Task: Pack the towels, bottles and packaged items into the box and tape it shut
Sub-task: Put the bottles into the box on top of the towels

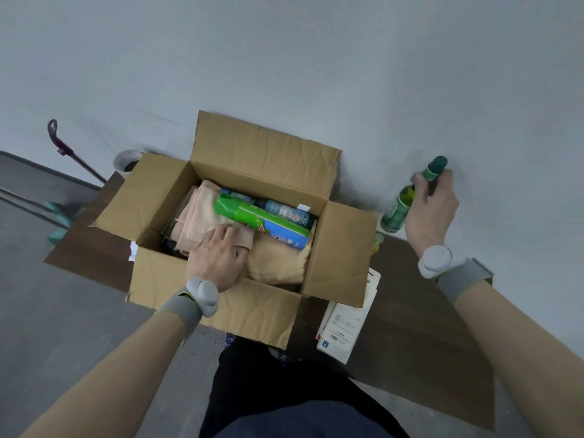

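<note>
Spray can [262, 221] label unreadable. Left hand [218, 257] presses flat on towel [202, 216] inside box [158, 273]; right hand [433, 210] grips green bottle [437, 167] beside it.

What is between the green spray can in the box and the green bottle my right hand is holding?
In the head view, the cardboard box's folded-out right flap lies between the green spray can and the green bottle.

The cardboard box [252, 311] is matt brown paperboard, creased and scuffed. The peach towel [278, 263] and pink towel [202, 213] are soft, nubbly terry cloth. The green spray can [262, 222] is smooth and glossy. The green bottle [435, 168] shines too, perhaps plastic. The table [410, 327] has a matt dark-brown top.
</note>
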`<state>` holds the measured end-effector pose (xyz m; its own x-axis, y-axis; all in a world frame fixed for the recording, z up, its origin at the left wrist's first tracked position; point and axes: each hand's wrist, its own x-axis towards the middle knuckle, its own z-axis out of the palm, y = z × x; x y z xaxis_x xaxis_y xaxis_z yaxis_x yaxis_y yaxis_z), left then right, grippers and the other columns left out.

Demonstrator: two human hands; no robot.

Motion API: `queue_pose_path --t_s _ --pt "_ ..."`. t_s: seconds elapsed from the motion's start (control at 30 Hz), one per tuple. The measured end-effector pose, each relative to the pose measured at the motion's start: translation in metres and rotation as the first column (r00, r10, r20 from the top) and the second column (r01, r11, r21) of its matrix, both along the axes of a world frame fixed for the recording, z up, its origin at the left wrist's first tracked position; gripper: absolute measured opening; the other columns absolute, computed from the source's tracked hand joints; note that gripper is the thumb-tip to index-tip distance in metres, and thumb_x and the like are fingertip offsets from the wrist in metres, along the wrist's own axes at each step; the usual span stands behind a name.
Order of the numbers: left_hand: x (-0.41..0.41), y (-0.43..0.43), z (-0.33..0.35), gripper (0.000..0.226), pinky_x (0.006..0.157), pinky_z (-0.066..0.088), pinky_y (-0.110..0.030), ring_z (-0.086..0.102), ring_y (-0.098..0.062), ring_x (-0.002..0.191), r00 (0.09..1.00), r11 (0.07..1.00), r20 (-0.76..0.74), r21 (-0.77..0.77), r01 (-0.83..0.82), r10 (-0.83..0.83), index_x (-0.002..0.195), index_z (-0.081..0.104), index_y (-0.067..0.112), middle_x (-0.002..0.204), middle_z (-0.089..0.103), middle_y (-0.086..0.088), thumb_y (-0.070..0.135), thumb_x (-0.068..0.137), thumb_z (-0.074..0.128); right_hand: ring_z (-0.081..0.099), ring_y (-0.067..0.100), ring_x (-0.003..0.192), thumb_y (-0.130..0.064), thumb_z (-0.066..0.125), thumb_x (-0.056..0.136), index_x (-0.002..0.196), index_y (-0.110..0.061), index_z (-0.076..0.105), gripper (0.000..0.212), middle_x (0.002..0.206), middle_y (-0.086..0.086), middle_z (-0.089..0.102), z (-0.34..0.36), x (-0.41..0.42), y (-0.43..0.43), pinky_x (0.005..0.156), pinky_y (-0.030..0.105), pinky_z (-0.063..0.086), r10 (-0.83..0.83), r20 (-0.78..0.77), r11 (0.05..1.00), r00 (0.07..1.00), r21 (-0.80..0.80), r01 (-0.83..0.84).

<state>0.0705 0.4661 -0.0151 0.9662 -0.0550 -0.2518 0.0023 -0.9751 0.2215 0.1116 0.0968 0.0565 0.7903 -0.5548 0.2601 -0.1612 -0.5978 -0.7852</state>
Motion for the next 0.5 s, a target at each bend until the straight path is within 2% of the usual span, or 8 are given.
queue_pose_path --t_s 0.07,0.23,0.37,0.5 --pt "-0.002 0.000 0.000 0.046 0.095 0.048 -0.041 0.045 -0.024 0.134 1.000 1.000 -0.002 -0.007 0.003 -0.003 0.143 0.042 0.021 0.151 0.042 0.002 0.041 0.101 0.041 0.062 0.031 0.089 -0.037 0.049 0.104 0.104 -0.005 0.054 0.032 0.098 0.010 0.069 0.022 0.001 0.013 0.079 0.045 0.049 0.035 0.087 0.999 0.996 -0.022 -0.034" --pt "-0.003 0.000 0.003 0.047 0.098 0.047 -0.042 0.044 -0.024 0.135 1.000 1.000 -0.003 -0.025 -0.010 0.010 0.143 0.043 0.019 0.150 0.043 0.000 0.039 0.100 0.044 0.064 0.035 0.091 -0.037 0.048 0.106 0.105 -0.008 0.055 0.030 0.096 0.012 0.068 0.064 0.006 0.057 0.084 0.053 0.050 0.143 0.258 0.989 0.955 -0.074 -0.128" --pt "-0.004 0.000 0.003 0.047 0.098 0.046 -0.040 0.046 -0.023 0.134 1.000 1.000 0.005 -0.019 -0.014 0.014 0.144 0.042 0.020 0.150 0.043 0.002 0.039 0.101 0.042 0.065 0.033 0.085 -0.036 0.048 0.106 0.103 -0.017 0.053 0.019 0.090 0.010 0.067 0.084 0.008 0.102 0.078 0.053 0.051 0.268 0.300 0.963 0.916 -0.089 -0.253" --pt "-0.004 0.001 0.002 0.049 0.096 0.046 -0.040 0.047 -0.025 0.133 1.000 0.999 0.021 -0.031 -0.013 0.013 0.147 0.038 0.023 0.149 0.044 0.002 0.042 0.102 0.039 0.064 0.030 0.079 -0.036 0.049 0.106 0.100 -0.005 0.052 0.032 0.085 0.009 0.066 0.082 0.008 0.139 0.074 0.052 0.050 0.399 0.250 0.916 0.882 -0.062 -0.396"
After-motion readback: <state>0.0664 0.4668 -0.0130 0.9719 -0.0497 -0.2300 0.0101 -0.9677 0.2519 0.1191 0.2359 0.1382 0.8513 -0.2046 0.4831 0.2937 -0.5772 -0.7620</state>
